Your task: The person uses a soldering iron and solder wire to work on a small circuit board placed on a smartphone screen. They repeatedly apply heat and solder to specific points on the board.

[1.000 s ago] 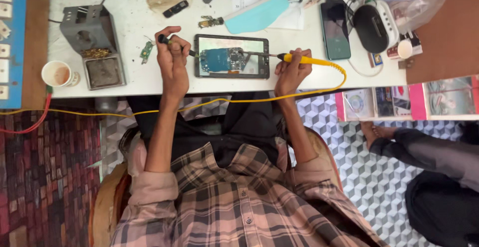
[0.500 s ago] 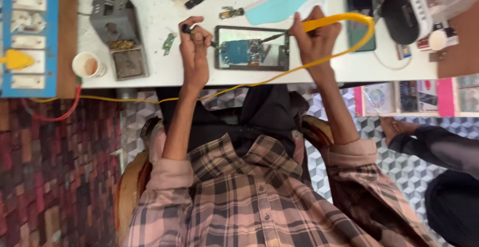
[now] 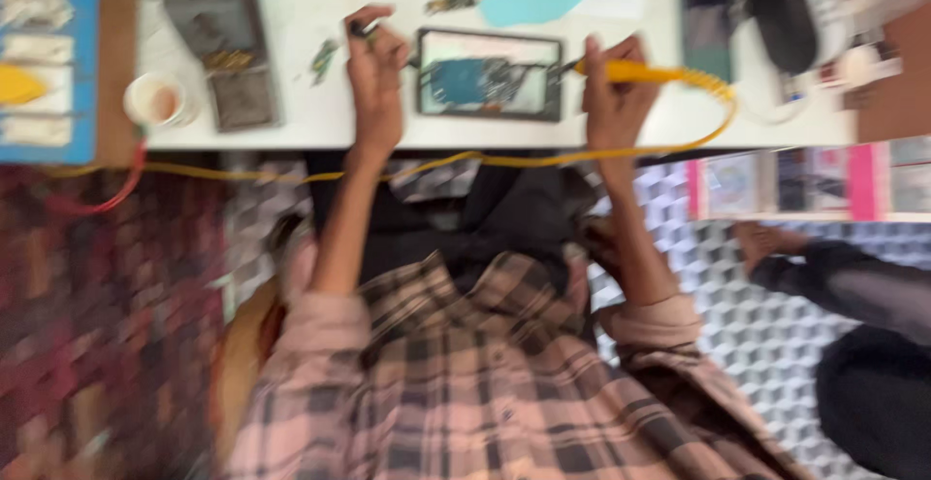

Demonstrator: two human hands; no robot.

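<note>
I see the white desk [image 3: 601, 121] carrying everything, and between my hands lies the opened dark rectangular phone with its blue circuit board bared [image 3: 490, 74]; I judge it light, stiff and fragile, best steadied by its frame edges, never the board. My right hand [image 3: 613, 92] is closed around the yellow-handled soldering iron [image 3: 645, 73], tip toward the phone; light, rigid, hot at the tip, so hold the handle. My left hand [image 3: 375, 78] pinches a small dark tool [image 3: 361, 27] I cannot identify, just left of the phone
</note>
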